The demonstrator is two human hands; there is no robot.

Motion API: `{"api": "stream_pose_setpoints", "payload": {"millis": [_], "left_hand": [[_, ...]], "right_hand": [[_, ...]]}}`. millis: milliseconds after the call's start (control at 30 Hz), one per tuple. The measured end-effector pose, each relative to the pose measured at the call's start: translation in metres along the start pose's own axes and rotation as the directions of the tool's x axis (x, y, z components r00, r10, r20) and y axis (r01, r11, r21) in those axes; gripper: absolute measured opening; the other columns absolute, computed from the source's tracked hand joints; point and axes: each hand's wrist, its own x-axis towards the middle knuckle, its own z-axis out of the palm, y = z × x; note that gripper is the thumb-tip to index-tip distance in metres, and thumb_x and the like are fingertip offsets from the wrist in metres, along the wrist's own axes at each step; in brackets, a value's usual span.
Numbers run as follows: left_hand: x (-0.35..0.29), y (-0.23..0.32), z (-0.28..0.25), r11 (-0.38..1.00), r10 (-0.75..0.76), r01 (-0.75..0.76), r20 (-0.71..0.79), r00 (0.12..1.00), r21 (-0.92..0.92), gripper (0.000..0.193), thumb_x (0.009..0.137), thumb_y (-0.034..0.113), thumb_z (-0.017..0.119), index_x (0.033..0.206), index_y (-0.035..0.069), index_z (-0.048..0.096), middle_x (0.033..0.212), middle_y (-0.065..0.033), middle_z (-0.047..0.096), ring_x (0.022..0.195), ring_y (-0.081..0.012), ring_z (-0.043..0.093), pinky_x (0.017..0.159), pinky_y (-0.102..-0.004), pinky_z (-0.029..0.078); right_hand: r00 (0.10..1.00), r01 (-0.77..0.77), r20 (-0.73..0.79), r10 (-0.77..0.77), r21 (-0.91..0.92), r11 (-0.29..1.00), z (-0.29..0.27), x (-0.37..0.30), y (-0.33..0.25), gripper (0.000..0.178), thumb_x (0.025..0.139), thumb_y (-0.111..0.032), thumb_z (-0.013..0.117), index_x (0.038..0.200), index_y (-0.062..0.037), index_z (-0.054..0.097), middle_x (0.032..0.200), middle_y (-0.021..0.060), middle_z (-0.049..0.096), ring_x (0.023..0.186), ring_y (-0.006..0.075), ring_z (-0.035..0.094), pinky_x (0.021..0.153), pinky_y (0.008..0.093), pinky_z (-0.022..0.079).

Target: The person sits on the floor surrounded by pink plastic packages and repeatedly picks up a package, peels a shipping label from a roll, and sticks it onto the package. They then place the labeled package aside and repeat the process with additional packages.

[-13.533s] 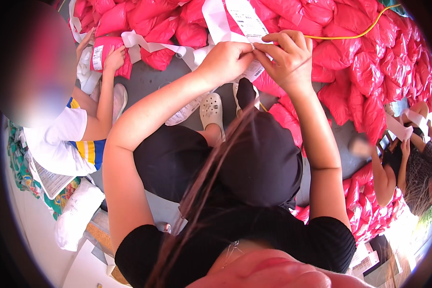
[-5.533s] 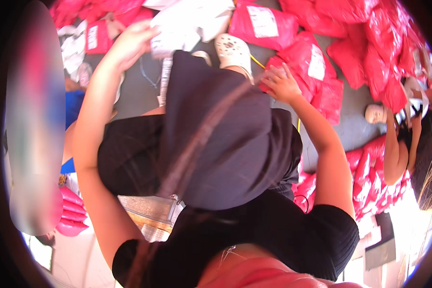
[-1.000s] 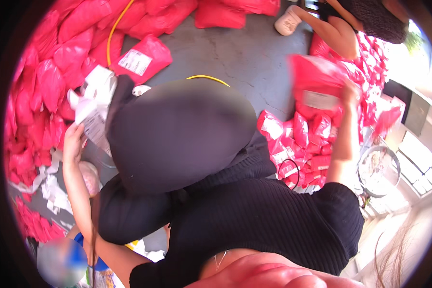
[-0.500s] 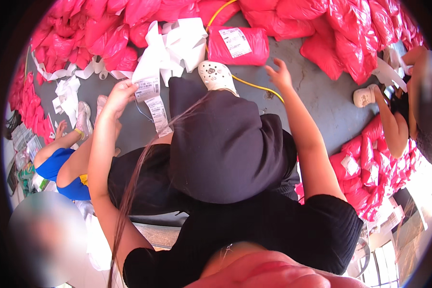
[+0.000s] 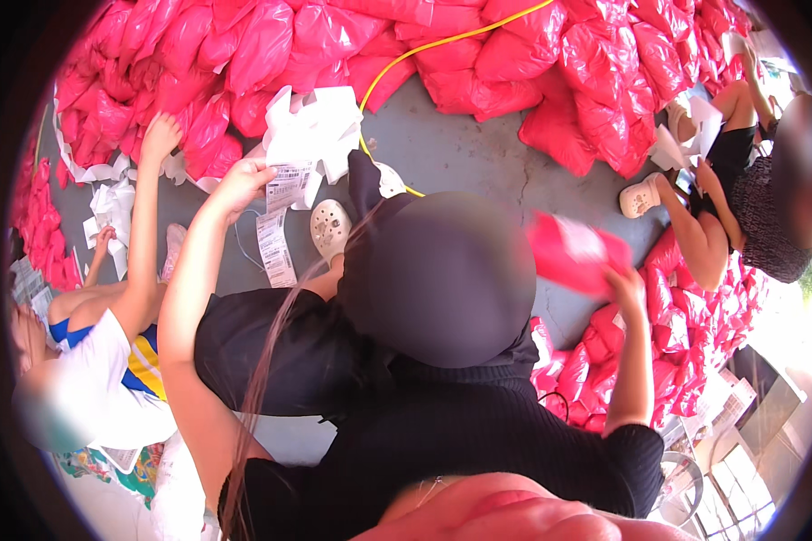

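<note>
A strip of printed white labels (image 5: pixel 277 248) hangs from my left hand (image 5: pixel 244 187), its fingers pinched on the upper part. White paper lies in loose folds (image 5: pixel 311 131) just beyond that hand. Out to the right, my right hand (image 5: pixel 627 290) grips the near right corner of a pink plastic parcel (image 5: pixel 555 257). The parcel is smeared by motion and held above the floor, with a white label on its upper face. Part of it may be hidden behind my dark-clad knee (image 5: pixel 442 279).
Pink parcels (image 5: pixel 334 36) are heaped along the far side, and another pile (image 5: pixel 677 343) stands at right. A yellow cord (image 5: pixel 424 50) crosses the grey floor (image 5: pixel 469 140). People sit at left (image 5: pixel 108 361) and right (image 5: pixel 713 189), the left one reaching toward the heap.
My right hand was empty with fingers apart; now it holds the pink parcel, lifted off the floor and swung right and nearer. My left hand still holds the labels. The person at left has stretched out an arm.
</note>
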Motion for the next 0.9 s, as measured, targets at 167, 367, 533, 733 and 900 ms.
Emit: {"api": "stream_pose_setpoints", "payload": {"millis": [167, 367, 533, 733, 900], "left_hand": [[0.008, 0.023, 0.018, 1.000, 0.000, 0.000, 0.024, 1.000, 0.027, 0.019, 0.092, 0.016, 0.053, 0.105, 0.005, 0.063, 0.095, -0.0018, 0.066, 0.088, -0.0117, 0.061, 0.080, -0.0281, 0.048], [0.012, 0.028, 0.026, 0.992, 0.106, -0.101, 0.058, 0.993, -0.079, 0.021, 0.092, 0.015, 0.052, 0.105, 0.002, 0.063, 0.093, -0.0027, 0.065, 0.085, -0.0117, 0.061, 0.077, -0.0275, 0.048], [0.001, 0.007, 0.009, 0.999, 0.040, -0.040, 0.009, 0.999, 0.015, 0.022, 0.093, 0.014, 0.050, 0.108, 0.002, 0.062, 0.096, -0.0028, 0.065, 0.087, -0.0121, 0.061, 0.079, -0.0286, 0.048], [-0.011, -0.002, -0.002, 0.989, 0.045, -0.056, -0.079, 0.996, -0.139, 0.023, 0.093, 0.013, 0.050, 0.109, 0.001, 0.061, 0.099, -0.0033, 0.065, 0.089, -0.0125, 0.061, 0.081, -0.0290, 0.048], [-0.001, -0.010, 0.001, 0.981, 0.001, -0.015, -0.076, 0.997, -0.191, 0.022, 0.093, 0.013, 0.050, 0.108, 0.002, 0.062, 0.096, -0.0029, 0.066, 0.085, -0.0121, 0.062, 0.076, -0.0266, 0.049]], "right_hand": [[0.513, 0.037, -0.683, 0.519, 0.622, 0.782, -0.151, -0.107, 0.150, 0.023, 0.083, -0.017, 0.062, 0.101, -0.0029, 0.063, 0.083, 0.0041, 0.061, 0.066, 0.0139, 0.056, 0.058, 0.0265, 0.049], [0.897, -0.183, -0.242, 0.371, 0.560, 0.808, 0.069, 0.022, 0.112, 0.030, 0.087, -0.018, 0.059, 0.112, -0.0024, 0.059, 0.102, 0.0086, 0.064, 0.084, 0.0172, 0.061, 0.068, 0.0269, 0.052], [0.724, 0.588, -0.478, -0.498, 0.050, 0.807, 0.246, 0.235, -0.130, 0.106, 0.062, -0.041, 0.082, 0.138, 0.0064, 0.026, 0.141, 0.0246, 0.032, 0.131, 0.0300, 0.034, 0.108, 0.0367, 0.029], [0.693, 0.188, -0.687, 0.220, 0.467, 0.864, 0.275, 0.285, -0.308, 0.103, 0.052, -0.028, 0.089, 0.132, 0.0007, 0.030, 0.127, 0.0223, 0.045, 0.113, 0.0351, 0.049, 0.097, 0.0461, 0.041], [0.854, 0.513, -0.474, -0.216, 0.693, 0.507, 0.233, 0.269, -0.212, 0.045, 0.065, -0.001, 0.077, 0.105, 0.0001, 0.056, 0.101, 0.0079, 0.061, 0.093, 0.0160, 0.057, 0.080, 0.0298, 0.047]]}}
